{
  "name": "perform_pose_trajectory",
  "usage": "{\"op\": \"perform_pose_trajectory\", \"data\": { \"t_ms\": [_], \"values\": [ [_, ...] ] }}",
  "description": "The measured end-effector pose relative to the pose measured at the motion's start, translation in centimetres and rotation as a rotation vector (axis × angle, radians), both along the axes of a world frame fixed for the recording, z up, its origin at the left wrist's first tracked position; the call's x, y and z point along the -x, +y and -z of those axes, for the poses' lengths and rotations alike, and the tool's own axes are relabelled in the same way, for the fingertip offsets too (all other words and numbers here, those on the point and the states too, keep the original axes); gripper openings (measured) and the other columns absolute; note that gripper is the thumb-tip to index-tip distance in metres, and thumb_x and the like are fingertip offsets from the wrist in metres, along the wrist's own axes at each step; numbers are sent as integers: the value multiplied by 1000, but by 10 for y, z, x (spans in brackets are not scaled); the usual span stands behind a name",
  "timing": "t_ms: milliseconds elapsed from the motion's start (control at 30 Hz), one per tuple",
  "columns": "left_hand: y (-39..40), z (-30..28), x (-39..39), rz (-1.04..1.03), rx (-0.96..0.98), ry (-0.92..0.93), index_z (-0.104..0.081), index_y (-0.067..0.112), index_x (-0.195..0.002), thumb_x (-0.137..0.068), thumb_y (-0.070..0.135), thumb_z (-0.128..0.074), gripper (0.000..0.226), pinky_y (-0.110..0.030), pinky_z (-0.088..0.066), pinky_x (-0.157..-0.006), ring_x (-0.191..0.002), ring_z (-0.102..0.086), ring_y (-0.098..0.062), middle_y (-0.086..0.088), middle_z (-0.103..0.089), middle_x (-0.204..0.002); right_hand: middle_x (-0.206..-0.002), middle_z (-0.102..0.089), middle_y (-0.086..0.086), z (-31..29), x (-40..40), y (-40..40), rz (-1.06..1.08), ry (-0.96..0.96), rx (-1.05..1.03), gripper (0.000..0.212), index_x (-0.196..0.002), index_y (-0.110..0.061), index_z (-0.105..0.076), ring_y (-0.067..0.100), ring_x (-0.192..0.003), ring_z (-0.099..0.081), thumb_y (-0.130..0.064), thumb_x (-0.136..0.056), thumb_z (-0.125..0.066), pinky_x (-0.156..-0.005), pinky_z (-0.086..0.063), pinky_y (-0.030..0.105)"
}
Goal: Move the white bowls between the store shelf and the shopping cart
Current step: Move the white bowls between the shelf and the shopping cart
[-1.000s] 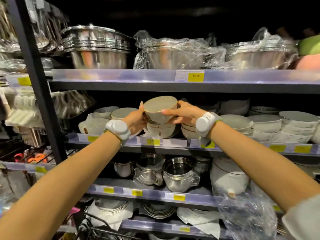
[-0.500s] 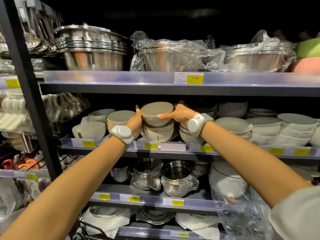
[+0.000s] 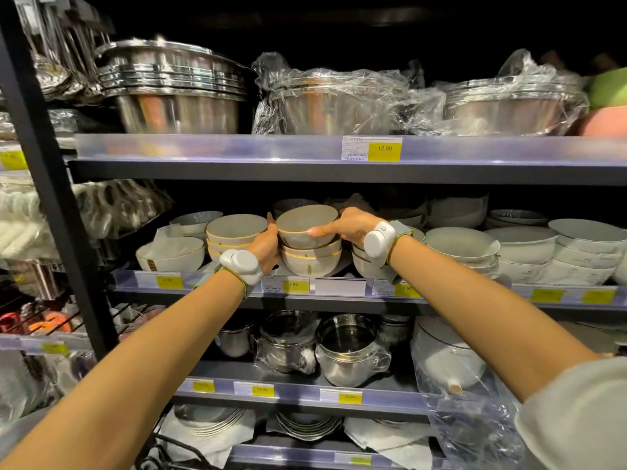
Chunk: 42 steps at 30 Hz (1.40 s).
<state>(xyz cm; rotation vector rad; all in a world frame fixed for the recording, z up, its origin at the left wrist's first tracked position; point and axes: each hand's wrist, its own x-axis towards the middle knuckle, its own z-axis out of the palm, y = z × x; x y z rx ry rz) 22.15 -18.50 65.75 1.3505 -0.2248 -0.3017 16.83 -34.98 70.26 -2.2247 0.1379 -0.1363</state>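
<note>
A white bowl with a gold rim [image 3: 307, 222] sits on top of a stack of like bowls [image 3: 311, 259] on the middle shelf [image 3: 339, 290]. My left hand [image 3: 266, 244] grips its left side and my right hand [image 3: 349, 225] grips its right side, thumb across the front. More stacks of white bowls stand to the left [image 3: 234, 232] and to the right [image 3: 369, 262]. A bit of the cart's dark wire [image 3: 169, 456] shows at the bottom edge.
Steel pots [image 3: 173, 89], some wrapped in plastic, fill the top shelf. Steel mugs [image 3: 349, 351] and a bagged white pot [image 3: 448, 357] stand on the shelf below. A black upright post [image 3: 51, 171] runs down the left. Wider white bowls [image 3: 522, 245] crowd the right.
Both hands have lowered the bowl from above the stack down onto it. The camera has come closer to the shelf.
</note>
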Motion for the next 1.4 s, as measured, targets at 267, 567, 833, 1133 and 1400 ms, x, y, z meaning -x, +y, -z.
{"op": "perform_pose_trajectory", "data": {
  "t_ms": [267,567,833,1133,1400],
  "values": [
    [-1,7,-3,-7,23,37,-31,13,-145,-101,47,-22,57,-42,-40,-104,-132,-45,-28,-8,-49,-141,-100,-68,1,-3,-7,-4,-4,64,40,40,-85,-21,-65,21,-103,-62,-50,-62,-82,-94,-49,34],
    [-4,12,-5,-21,43,76,-33,10,-145,-104,37,-23,51,-45,-38,-106,-132,-45,-30,-14,-46,-144,-82,-62,-4,-9,-7,-3,-29,110,144,32,-77,-20,-62,13,-83,-58,-45,-68,-80,-69,-45,23],
    [-6,9,-3,-42,-14,66,-36,9,-143,-104,35,-23,49,-41,-40,-102,-131,-46,-29,-13,-48,-142,-71,-55,-4,-13,-5,-1,-39,135,324,39,-71,-17,-58,10,-68,-50,-51,-69,-78,-59,-37,20],
    [-5,0,9,-52,-133,78,-39,4,-140,-104,24,-23,44,-44,-36,-107,-132,-45,-30,-15,-48,-142,-89,-54,7,-13,2,9,-33,156,371,67,-114,4,-63,18,-82,-50,-48,-74,-75,-72,-39,31],
    [6,-21,35,-12,-208,82,-38,2,-140,-104,33,-23,50,-39,-36,-103,-133,-42,-30,-13,-44,-145,-140,-47,13,-26,29,19,21,64,289,77,-141,0,-35,27,-120,-50,-45,-86,-64,-91,-44,33]
  ]
}}
